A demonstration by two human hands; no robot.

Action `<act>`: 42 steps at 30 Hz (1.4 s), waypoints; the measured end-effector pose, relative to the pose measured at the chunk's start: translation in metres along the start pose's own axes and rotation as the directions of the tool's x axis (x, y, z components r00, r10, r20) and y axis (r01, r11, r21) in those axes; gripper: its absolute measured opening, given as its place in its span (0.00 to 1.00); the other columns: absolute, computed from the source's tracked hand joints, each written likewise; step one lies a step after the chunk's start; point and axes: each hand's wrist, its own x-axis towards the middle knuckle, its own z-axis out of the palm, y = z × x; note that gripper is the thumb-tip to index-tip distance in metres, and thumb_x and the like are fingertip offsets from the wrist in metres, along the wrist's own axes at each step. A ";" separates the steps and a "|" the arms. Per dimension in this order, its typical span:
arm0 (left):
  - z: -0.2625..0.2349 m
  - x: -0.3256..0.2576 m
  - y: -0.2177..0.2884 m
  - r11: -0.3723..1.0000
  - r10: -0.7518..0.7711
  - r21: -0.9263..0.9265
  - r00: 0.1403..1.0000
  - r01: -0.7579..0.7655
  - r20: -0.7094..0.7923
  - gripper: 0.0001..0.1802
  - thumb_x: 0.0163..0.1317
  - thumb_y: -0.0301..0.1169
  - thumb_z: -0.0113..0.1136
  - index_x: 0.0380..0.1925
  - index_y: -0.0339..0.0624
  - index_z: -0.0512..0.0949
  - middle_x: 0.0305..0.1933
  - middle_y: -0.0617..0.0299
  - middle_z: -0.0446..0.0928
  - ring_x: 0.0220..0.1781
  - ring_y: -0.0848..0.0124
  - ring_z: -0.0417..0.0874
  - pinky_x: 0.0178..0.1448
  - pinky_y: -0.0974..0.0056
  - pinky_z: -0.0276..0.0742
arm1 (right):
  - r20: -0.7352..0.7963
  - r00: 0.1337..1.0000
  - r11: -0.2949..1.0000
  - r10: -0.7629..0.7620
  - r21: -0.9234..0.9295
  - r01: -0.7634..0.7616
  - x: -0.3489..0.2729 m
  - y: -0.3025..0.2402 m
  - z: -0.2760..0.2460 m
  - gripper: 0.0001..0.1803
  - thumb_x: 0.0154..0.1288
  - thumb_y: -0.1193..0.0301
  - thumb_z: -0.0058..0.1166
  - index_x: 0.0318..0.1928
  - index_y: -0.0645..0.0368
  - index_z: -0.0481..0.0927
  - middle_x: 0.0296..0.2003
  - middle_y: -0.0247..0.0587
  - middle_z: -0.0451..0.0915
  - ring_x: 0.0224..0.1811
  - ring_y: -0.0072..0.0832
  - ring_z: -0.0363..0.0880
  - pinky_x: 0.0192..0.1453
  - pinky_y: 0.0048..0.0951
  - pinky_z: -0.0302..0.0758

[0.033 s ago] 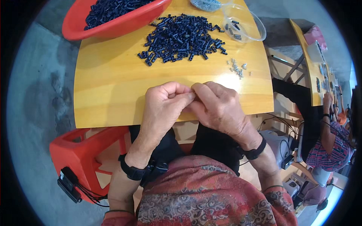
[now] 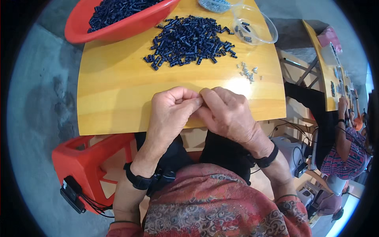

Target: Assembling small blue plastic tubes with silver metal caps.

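Observation:
My left hand (image 2: 172,108) and my right hand (image 2: 227,113) meet above the near edge of the yellow table (image 2: 114,98). Thumb and forefinger of each are pinched together, fingertips touching. Whatever they hold is hidden between the fingers. Beyond them lies a heap of small black tubular plastic parts (image 2: 189,41) with holes in them. To the right of that heap, small silvery metal pieces (image 2: 247,72), which look like screws, are scattered on the wood.
A red basin (image 2: 118,36) full of black parts stands at the back left. At the back right are a clear plastic tub (image 2: 272,37) with a few black parts and a container of silvery pieces (image 2: 215,5). A red stool (image 2: 85,158) is at my left. Another person (image 2: 343,154) sits at a table on the right.
Almost nothing differs. My hands stay pinched together at the same spot, with only a slight shift of the right fingers.

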 end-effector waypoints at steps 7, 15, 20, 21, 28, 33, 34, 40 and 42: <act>-0.002 0.003 0.001 0.991 -0.084 -0.098 0.990 0.095 0.115 0.09 0.64 0.26 0.55 0.34 0.28 0.79 0.31 0.56 0.81 0.33 0.74 0.83 0.37 0.72 0.81 | 0.071 0.983 0.960 -0.167 -0.217 0.178 -0.004 0.012 0.007 0.14 0.54 0.62 0.59 0.25 0.56 0.69 0.21 0.33 0.64 0.23 0.25 0.73 0.22 0.25 0.74; -0.007 0.001 0.008 0.986 -0.156 0.085 0.969 0.142 0.193 0.12 0.65 0.27 0.51 0.36 0.27 0.79 0.30 0.56 0.81 0.30 0.72 0.84 0.36 0.71 0.82 | 0.038 0.994 0.993 -0.106 -0.042 0.108 -0.004 0.016 0.009 0.12 0.54 0.65 0.58 0.27 0.56 0.69 0.21 0.35 0.68 0.22 0.28 0.76 0.24 0.28 0.75; -0.008 0.002 0.006 0.987 -0.144 0.103 0.966 0.125 0.215 0.13 0.65 0.27 0.51 0.38 0.25 0.78 0.33 0.53 0.80 0.31 0.69 0.83 0.36 0.69 0.82 | 0.012 0.995 0.994 -0.103 -0.034 0.103 -0.008 0.016 0.012 0.12 0.54 0.65 0.58 0.28 0.57 0.69 0.22 0.35 0.69 0.23 0.29 0.76 0.24 0.29 0.74; -0.008 0.002 0.006 0.987 -0.150 0.092 0.964 0.133 0.218 0.12 0.65 0.26 0.51 0.38 0.25 0.78 0.33 0.53 0.80 0.30 0.69 0.83 0.36 0.69 0.83 | 0.016 0.994 0.994 -0.105 -0.023 0.105 -0.008 0.016 0.013 0.13 0.54 0.64 0.58 0.28 0.58 0.69 0.22 0.36 0.69 0.22 0.30 0.76 0.24 0.29 0.74; -0.011 0.003 0.002 0.986 -0.156 0.083 0.966 0.142 0.206 0.11 0.64 0.25 0.52 0.35 0.25 0.79 0.29 0.54 0.81 0.29 0.70 0.84 0.33 0.70 0.83 | 0.019 0.987 0.987 -0.157 -0.018 0.157 -0.007 0.016 0.013 0.14 0.53 0.63 0.59 0.29 0.58 0.70 0.22 0.36 0.69 0.22 0.29 0.75 0.23 0.29 0.73; -0.013 0.005 0.004 0.987 -0.151 0.098 0.955 0.130 0.257 0.11 0.64 0.26 0.53 0.37 0.25 0.79 0.32 0.54 0.81 0.31 0.70 0.83 0.36 0.68 0.83 | 0.074 0.990 0.992 -0.119 -0.033 0.122 -0.009 0.009 0.009 0.14 0.52 0.63 0.58 0.29 0.58 0.70 0.22 0.35 0.69 0.23 0.28 0.75 0.23 0.29 0.73; -0.012 0.006 0.004 0.986 -0.157 0.098 0.954 0.136 0.254 0.11 0.64 0.26 0.53 0.37 0.25 0.79 0.32 0.54 0.81 0.31 0.70 0.83 0.36 0.68 0.83 | 0.105 0.988 0.989 -0.109 -0.093 0.119 -0.010 0.008 0.009 0.14 0.52 0.63 0.58 0.29 0.57 0.71 0.22 0.35 0.69 0.23 0.27 0.75 0.23 0.29 0.73; -0.010 0.008 0.004 0.986 -0.158 0.091 0.960 0.141 0.231 0.11 0.63 0.26 0.53 0.33 0.26 0.80 0.28 0.55 0.81 0.27 0.71 0.83 0.32 0.71 0.81 | 0.153 0.974 0.984 -0.165 -0.041 0.173 -0.005 0.017 0.004 0.12 0.51 0.64 0.58 0.28 0.57 0.71 0.21 0.35 0.69 0.22 0.28 0.75 0.22 0.28 0.73; -0.009 0.007 0.007 0.985 -0.154 0.109 0.962 0.132 0.227 0.11 0.63 0.26 0.53 0.31 0.26 0.80 0.27 0.55 0.81 0.26 0.71 0.83 0.30 0.71 0.81 | 0.148 0.979 0.989 -0.137 -0.043 0.144 -0.006 0.015 0.005 0.12 0.50 0.64 0.59 0.27 0.57 0.71 0.21 0.35 0.69 0.21 0.28 0.75 0.22 0.29 0.72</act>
